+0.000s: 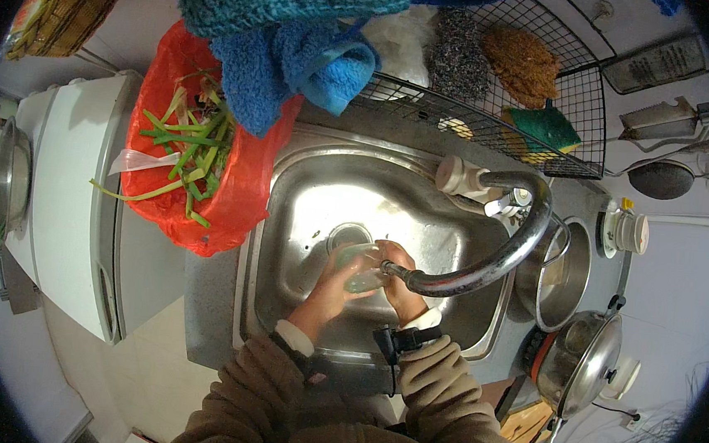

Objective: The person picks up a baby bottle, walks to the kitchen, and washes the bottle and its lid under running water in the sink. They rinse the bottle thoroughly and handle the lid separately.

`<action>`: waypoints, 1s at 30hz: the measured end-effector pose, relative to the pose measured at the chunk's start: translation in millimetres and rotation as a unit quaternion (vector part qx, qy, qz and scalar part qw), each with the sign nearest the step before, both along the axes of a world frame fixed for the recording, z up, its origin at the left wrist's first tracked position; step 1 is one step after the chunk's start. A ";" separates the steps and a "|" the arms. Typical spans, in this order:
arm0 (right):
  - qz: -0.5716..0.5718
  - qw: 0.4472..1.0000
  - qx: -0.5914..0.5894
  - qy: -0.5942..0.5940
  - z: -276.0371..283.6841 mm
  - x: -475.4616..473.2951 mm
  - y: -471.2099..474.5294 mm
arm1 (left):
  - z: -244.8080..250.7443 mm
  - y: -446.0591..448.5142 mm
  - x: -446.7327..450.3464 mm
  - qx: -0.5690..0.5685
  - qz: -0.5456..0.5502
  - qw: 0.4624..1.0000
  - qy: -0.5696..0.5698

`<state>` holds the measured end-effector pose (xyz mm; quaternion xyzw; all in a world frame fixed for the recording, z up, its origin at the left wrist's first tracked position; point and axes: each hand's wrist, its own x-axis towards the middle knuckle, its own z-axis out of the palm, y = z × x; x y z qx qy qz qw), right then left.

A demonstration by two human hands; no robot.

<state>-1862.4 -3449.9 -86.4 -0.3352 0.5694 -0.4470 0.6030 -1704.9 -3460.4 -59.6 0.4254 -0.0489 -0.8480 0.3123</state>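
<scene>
Over the stainless steel sink (305, 217), a clear, slightly greenish rounded vessel (360, 266) lies between my two hands, below the mouth of the curved chrome faucet (481, 281). My left hand (327, 288) is closed around its left side. Against its right side rests my right hand (401, 284), partly hidden by the faucet's tip. The drain (348, 233) shows just beyond the fingers. Whether the vessel is a bowl or a jar, I cannot tell.
A red plastic bag (237, 206) with green vegetable scraps hangs left of the sink, below blue towels (247, 75). Behind is a black wire basket (598, 141) with scrubbers and a sponge (543, 130). Rightward are a steel pot (581, 264) and a lidded pan (593, 365).
</scene>
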 end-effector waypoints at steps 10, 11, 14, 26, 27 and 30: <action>-0.013 0.997 -0.005 0.082 9.8 10.3 -11.5 | 1.6 6.1 -2.1 -0.248 -0.010 0.924 -0.291; 0.001 0.999 0.010 0.046 6.3 7.8 -14.5 | 3.0 7.7 0.3 -0.333 -0.037 0.872 -0.355; 0.192 0.950 -0.074 0.235 -2.1 2.2 -20.2 | 8.7 12.3 5.4 -0.470 -0.074 0.753 -0.455; 0.021 0.983 -0.116 0.138 7.1 37.4 -13.5 | 13.6 9.4 6.9 0.018 0.071 0.979 -0.192; 0.032 0.992 -0.052 0.110 6.7 31.4 -16.6 | 10.7 12.7 5.1 -0.044 0.059 0.975 -0.210; 0.023 0.990 0.088 -0.111 7.1 17.8 -22.8 | 3.4 13.5 5.3 -0.338 -0.051 0.846 -0.409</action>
